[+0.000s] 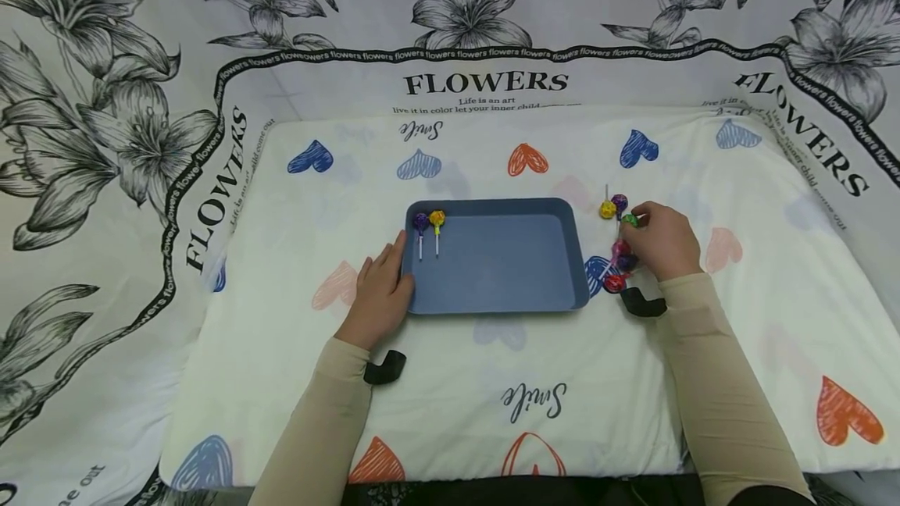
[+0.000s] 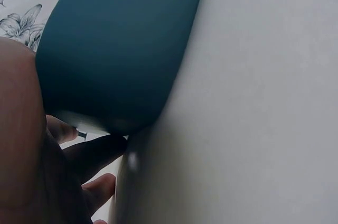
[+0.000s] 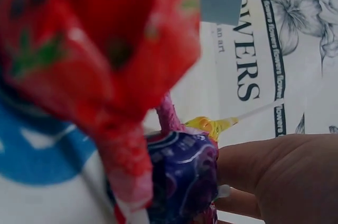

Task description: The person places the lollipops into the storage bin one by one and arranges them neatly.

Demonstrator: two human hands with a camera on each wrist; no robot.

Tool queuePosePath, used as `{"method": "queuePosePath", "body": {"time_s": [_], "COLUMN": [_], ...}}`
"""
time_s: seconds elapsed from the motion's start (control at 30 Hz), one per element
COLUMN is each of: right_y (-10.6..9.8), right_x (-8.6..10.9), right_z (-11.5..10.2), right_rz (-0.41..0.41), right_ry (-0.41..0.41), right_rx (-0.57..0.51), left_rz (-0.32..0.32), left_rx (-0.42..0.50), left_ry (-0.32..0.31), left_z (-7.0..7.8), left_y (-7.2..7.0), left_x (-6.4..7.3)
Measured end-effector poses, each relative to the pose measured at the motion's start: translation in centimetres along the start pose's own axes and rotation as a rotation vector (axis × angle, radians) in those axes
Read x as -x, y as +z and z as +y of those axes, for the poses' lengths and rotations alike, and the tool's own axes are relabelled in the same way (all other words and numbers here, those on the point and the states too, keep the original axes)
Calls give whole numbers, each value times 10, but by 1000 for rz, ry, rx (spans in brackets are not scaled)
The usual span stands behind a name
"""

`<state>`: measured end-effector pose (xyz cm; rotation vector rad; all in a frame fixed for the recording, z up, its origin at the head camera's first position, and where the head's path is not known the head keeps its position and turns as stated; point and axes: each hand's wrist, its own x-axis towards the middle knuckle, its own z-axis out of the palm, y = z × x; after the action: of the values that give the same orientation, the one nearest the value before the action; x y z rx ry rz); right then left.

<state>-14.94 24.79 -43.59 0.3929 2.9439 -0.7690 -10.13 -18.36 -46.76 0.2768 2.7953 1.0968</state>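
Observation:
A blue-grey tray (image 1: 499,256) lies on the cloth, with a purple lollipop (image 1: 421,222) and a yellow lollipop (image 1: 437,219) side by side at its upper left. My left hand (image 1: 378,293) rests against the tray's left edge, its fingers fairly straight. Right of the tray, my right hand (image 1: 664,242) pinches a green lollipop (image 1: 630,220) among a loose group. Around it lie another yellow lollipop (image 1: 607,209), another purple one (image 1: 619,202), a pink one (image 1: 620,248) and a red lollipop (image 1: 615,283). Large in the right wrist view are the red lollipop (image 3: 105,49) and a dark purple one (image 3: 182,174).
A white cloth (image 1: 436,397) printed with hearts and "Smile" lies beneath the tray. Behind and to the left spreads a flower-printed cover (image 1: 485,83) with a black lettered border. Black straps (image 1: 385,368) sit at both wrists.

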Motion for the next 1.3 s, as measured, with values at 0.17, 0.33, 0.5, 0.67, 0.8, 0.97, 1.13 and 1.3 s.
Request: {"method": "queuePosePath", "body": {"time_s": [0.17,0.33,0.5,0.67,0.8,0.97,1.13,1.3], "right_y": [1,2,1,-1,-3,-6,-9,-9], "right_x": [0,1,3,6,8,12,15,17], "right_z": [2,3,2,-2,-5,-11,-19,-29], "right_rz": [-8,6,26,23,34,59,81,114], "right_ry": [32,31,24,36,33,13,-20,-57], "right_rx": [-11,-8,-20,-38,-47,-56,-49,-43], "left_rz": [3,8,7,4,2,10,15,12], "left_rx": [-3,-17,-13,-15,-13,-13,-22,-25], "left_ry": [-8,-11,-18,-22,-28,-27,-18,-16], "left_z": [1,0,-1,-3,-5,-4,-3,-4], "left_y": [1,2,2,1,2,1,1,1], "left_x": [-1,-1,0,0,0,1,0,-1]}}
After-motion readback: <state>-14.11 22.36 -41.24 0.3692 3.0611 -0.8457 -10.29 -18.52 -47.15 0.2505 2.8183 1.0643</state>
